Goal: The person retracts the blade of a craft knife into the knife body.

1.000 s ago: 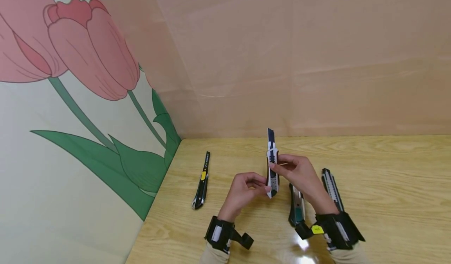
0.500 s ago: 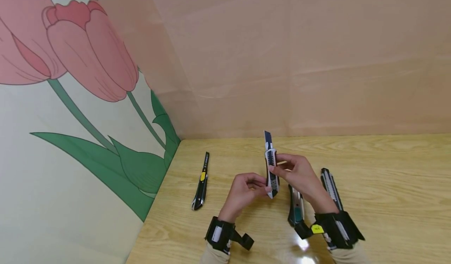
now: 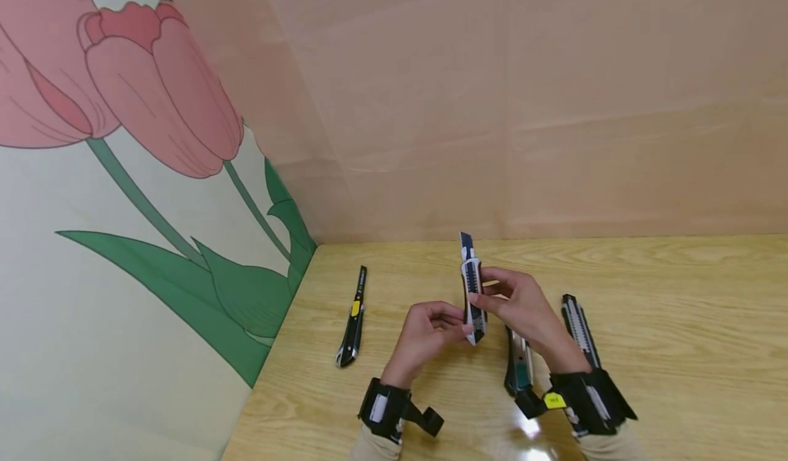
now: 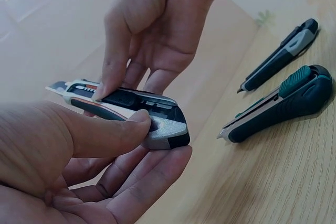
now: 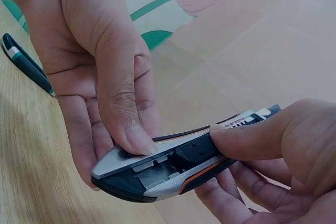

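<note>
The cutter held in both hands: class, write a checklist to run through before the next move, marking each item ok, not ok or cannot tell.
1. Left hand grips the cutter near its rear end: ok.
2. Right hand has its thumb at the slider: ok.
3. Blade fully retracted: not ok, it sticks out in front.
4. Both hands clear of the blade: ok.
5. Slider locked: cannot tell.
6. Yellow-slide cutter and green-and-black cutter apart from it: ok.
</note>
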Available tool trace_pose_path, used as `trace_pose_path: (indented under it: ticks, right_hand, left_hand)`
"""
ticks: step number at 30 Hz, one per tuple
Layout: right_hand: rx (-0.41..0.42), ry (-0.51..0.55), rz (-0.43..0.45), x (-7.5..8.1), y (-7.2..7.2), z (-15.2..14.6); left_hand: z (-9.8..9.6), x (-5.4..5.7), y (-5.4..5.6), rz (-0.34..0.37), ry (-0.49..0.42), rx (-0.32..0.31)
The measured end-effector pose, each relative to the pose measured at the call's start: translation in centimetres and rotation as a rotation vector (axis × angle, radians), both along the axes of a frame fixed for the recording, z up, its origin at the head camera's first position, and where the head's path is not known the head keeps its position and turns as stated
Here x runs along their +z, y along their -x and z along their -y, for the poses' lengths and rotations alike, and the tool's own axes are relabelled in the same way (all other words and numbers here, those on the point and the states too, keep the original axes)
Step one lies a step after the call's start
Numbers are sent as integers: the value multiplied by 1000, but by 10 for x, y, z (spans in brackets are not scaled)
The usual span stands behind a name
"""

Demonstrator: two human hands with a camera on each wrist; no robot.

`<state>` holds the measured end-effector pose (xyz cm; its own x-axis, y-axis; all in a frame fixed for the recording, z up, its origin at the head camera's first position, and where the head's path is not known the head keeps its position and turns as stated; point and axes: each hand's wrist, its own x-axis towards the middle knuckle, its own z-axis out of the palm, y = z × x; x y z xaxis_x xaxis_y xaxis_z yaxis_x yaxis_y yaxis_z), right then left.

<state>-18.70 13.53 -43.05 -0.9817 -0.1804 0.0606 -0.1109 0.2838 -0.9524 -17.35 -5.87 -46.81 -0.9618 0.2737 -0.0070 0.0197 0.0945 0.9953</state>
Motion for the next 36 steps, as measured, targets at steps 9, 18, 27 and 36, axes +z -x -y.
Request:
trace_pose_path:
  ticks: [9,18,27,36]
  right_hand:
    - [46,11,-20,0,-1,1]
    - [50,-2,-17,1,0,2]
    - [54,16,-13,4,-2,3]
    - [60,14,-17,6,-4,5]
  left_hand:
    - [3,0,0,0,-10,-17]
    - [3,0,2,7,-21,-17]
    - [4,3,2,21,-42,-32]
    - [5,4,2,33,-54,-25]
